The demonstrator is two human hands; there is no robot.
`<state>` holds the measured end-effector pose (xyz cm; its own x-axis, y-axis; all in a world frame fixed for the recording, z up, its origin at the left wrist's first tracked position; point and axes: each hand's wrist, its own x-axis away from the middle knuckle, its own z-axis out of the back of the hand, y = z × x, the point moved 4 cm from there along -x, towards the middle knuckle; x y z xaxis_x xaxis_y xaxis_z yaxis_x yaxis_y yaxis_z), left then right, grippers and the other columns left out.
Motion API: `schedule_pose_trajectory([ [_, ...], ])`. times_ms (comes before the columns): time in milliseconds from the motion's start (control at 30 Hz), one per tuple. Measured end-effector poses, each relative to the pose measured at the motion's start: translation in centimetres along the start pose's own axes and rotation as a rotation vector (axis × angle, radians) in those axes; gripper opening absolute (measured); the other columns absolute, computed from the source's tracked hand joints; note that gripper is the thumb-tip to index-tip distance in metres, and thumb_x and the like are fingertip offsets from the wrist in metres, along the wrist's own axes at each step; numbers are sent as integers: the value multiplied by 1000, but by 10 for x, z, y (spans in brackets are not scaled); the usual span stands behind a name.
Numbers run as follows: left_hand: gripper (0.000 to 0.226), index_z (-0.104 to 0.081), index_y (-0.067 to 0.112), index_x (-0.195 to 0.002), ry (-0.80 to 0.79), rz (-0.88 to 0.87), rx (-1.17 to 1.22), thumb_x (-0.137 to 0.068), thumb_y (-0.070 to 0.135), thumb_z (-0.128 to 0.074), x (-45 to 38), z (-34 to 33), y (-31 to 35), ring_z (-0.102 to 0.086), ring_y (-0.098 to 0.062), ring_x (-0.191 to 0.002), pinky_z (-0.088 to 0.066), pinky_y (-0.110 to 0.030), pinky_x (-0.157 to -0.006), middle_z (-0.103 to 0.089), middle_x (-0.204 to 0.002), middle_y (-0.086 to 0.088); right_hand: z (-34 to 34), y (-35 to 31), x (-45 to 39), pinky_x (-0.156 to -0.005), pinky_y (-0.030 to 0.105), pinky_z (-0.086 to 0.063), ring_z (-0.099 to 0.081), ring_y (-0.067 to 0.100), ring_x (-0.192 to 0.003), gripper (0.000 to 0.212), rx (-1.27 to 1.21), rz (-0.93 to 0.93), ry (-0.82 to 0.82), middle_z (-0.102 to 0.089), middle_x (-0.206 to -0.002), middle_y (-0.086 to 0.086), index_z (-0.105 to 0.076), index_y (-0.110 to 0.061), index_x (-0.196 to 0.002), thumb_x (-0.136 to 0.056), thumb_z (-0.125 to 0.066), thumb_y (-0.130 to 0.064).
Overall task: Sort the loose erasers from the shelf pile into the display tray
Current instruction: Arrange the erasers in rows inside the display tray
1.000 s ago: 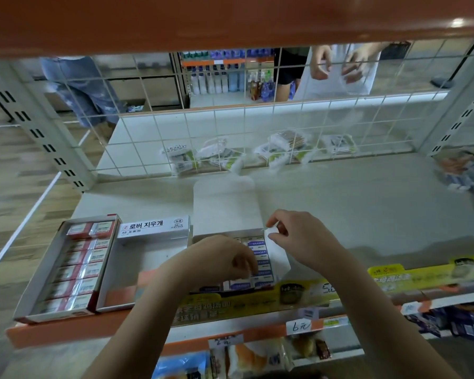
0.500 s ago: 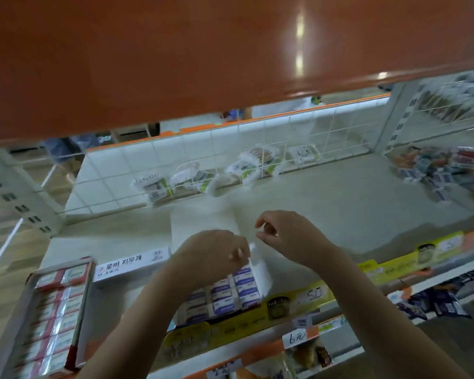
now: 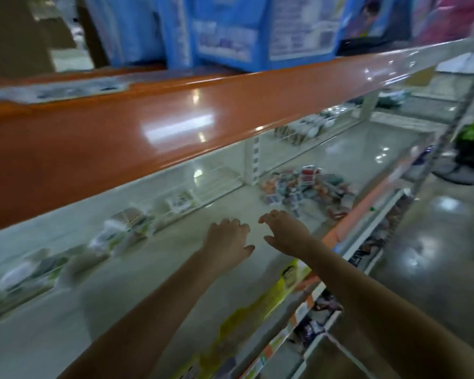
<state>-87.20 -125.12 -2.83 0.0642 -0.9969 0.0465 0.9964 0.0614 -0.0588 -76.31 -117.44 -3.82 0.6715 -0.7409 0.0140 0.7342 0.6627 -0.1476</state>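
Two hands now off the display tray, reaching toward the eraser pile (image 3: 304, 190) at centre right of the frame. Left hand (image 3: 227, 243) and right hand (image 3: 285, 232) both empty, fingers spread and loosely bent, just above the shelf (image 3: 148, 274). Pile near the right hand's fingertips, not touched yet. Tray gone from view since half a second ago. Reads as going back for the next batch; frame blurred, single erasers not separable.
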Motion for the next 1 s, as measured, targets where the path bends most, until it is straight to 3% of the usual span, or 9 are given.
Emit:
schedule_pose_trajectory([
  [267, 41, -49, 15, -126, -33, 8, 30, -92, 37, -46, -111, -20, 47, -45, -29, -118, -38, -38, -94, -47, -131, -10, 1, 145, -14, -94, 34, -43, -47, 25, -122, 41, 14, -219, 5, -45, -138, 3, -45, -19, -131, -91, -49, -21],
  [400, 42, -48, 14, -128, -3, 84, 29, -92, 34, -47, -149, -18, 41, -46, -29, -117, -41, -39, -93, -47, -129, -10, 6, 191, -21, -104, 41, -36, -37, 27, -128, 45, 65, -329, 104, -41, -140, 6, -40, -16, -136, -94, -38, -33],
  [600, 47, -45, 12, -132, 37, 176, 155, -89, 28, -50, -189, -24, 27, -47, -28, -118, -45, -39, -93, -48, -131, -10, 7, 216, -19, -99, 39, -39, -38, 30, -127, 42, 25, -403, 155, -36, -140, 9, -44, -12, -130, -96, -42, -36],
  [800, 53, -43, 16, -136, 3, 118, 226, -86, 28, -55, -203, -33, 25, -50, -29, -115, -46, -37, -88, -54, -128, -9, 0, 217, -28, -97, 33, -39, -44, 29, -122, 37, -116, -345, 234, -46, -130, 11, -51, -9, -124, -93, -51, -28],
  [1000, 54, -44, 28, -135, -4, 64, 169, -83, 40, -54, -200, -39, 18, -50, -24, -113, -48, -37, -88, -56, -125, -4, -6, 206, -32, -84, 24, -38, -52, 25, -111, 36, -329, -287, 302, -52, -123, 11, -53, -8, -127, -93, -53, -21],
])
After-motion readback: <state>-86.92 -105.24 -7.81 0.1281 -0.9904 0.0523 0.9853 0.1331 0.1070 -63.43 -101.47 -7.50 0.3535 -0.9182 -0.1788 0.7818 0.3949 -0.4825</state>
